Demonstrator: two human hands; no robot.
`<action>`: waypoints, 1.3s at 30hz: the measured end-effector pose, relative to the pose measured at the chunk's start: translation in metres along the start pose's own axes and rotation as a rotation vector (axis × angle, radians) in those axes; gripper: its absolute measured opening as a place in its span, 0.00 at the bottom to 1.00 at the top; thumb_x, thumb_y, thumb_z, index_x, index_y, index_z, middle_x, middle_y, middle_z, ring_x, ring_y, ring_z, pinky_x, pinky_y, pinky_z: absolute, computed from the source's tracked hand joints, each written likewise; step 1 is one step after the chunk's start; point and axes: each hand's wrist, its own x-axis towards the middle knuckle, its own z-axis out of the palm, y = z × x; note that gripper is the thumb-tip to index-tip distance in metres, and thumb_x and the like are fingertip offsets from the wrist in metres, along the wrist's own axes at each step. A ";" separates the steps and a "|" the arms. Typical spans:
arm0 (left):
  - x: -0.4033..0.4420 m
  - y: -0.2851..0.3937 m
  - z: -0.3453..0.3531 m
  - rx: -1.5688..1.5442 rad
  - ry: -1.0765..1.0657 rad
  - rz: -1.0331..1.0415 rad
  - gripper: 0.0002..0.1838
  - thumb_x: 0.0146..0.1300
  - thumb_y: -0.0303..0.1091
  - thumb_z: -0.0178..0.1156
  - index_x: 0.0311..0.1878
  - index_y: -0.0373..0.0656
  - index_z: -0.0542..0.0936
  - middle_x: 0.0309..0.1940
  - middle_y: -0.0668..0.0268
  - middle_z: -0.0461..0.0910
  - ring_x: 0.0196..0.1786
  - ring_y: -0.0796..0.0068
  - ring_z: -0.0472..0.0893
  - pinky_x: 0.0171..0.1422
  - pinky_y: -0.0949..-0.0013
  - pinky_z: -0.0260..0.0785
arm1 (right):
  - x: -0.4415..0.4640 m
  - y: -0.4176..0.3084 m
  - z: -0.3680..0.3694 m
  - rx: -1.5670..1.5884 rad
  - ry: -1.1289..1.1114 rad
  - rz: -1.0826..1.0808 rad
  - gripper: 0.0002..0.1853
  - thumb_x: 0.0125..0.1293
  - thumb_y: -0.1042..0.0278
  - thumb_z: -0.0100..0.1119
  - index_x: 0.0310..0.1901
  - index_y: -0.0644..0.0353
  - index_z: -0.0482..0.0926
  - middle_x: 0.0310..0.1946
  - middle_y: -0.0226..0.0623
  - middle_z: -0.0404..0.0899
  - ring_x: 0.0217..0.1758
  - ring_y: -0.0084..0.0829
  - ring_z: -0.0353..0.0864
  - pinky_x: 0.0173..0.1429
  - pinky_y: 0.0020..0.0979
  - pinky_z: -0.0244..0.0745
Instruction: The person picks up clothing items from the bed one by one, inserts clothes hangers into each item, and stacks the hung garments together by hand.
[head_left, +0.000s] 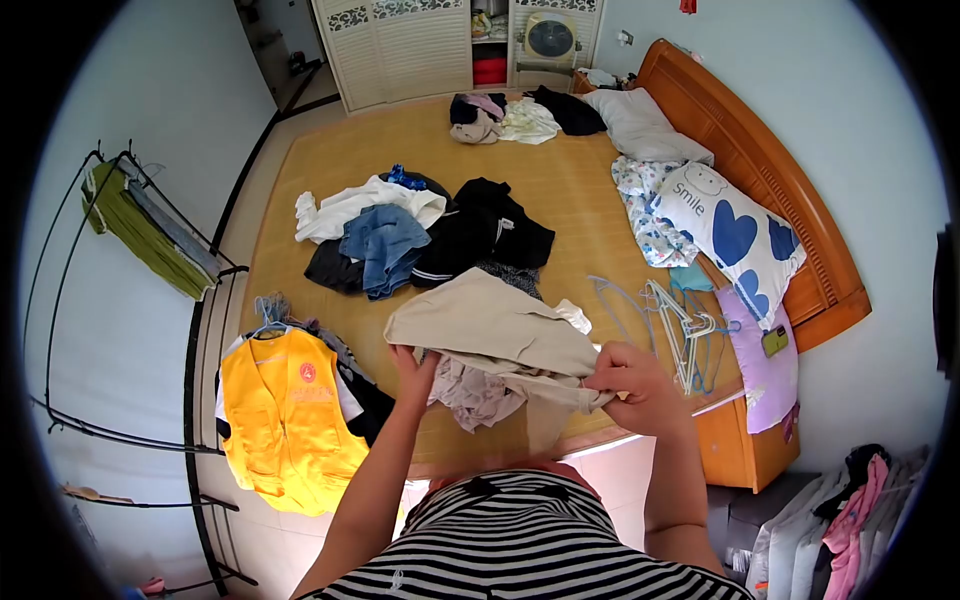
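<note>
Holding one beige garment: one left hand, one right hand.

Both forearms reach forward; left hand and right hand grip, apart.

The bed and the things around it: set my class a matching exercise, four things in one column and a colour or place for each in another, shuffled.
Column one
1. Vest
2. Phone
3. Beige garment
4. Green garment

Column two
A. Hanging on the rack
B. Held by the left hand and right hand
C. Bright yellow
D. Lying on the purple pillow

Right pairs: 1-C, 2-D, 3-B, 4-A
</note>
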 end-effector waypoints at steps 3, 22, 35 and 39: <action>0.017 0.035 -0.028 -0.176 0.047 -0.260 0.33 0.59 0.36 0.61 0.65 0.43 0.61 0.61 0.57 0.55 0.57 0.59 0.69 0.62 0.63 0.62 | 0.000 0.002 0.014 -0.104 0.033 -0.086 0.13 0.41 0.84 0.59 0.31 0.57 0.80 0.27 0.32 0.72 0.31 0.35 0.73 0.33 0.34 0.66; 0.069 0.093 -0.112 0.548 -0.046 0.318 0.23 0.53 0.23 0.50 0.54 0.39 0.75 0.46 0.50 0.77 0.50 0.48 0.75 0.55 0.59 0.68 | -0.016 0.041 0.035 -0.398 -0.021 0.107 0.18 0.45 0.62 0.75 0.28 0.64 0.75 0.28 0.37 0.70 0.29 0.38 0.73 0.32 0.34 0.68; 0.047 0.162 -0.077 0.385 -0.288 0.335 0.20 0.55 0.26 0.49 0.52 0.33 0.74 0.47 0.44 0.76 0.51 0.45 0.75 0.56 0.58 0.68 | -0.026 0.096 0.066 0.002 -0.030 0.742 0.20 0.56 0.54 0.65 0.31 0.68 0.76 0.25 0.46 0.77 0.26 0.37 0.78 0.33 0.39 0.70; 0.039 0.176 -0.074 0.335 -0.340 0.299 0.20 0.55 0.26 0.47 0.51 0.33 0.74 0.47 0.45 0.76 0.50 0.44 0.75 0.57 0.58 0.67 | -0.023 0.119 0.094 -0.110 -0.097 0.871 0.24 0.54 0.48 0.67 0.31 0.67 0.78 0.24 0.44 0.78 0.25 0.35 0.78 0.33 0.36 0.72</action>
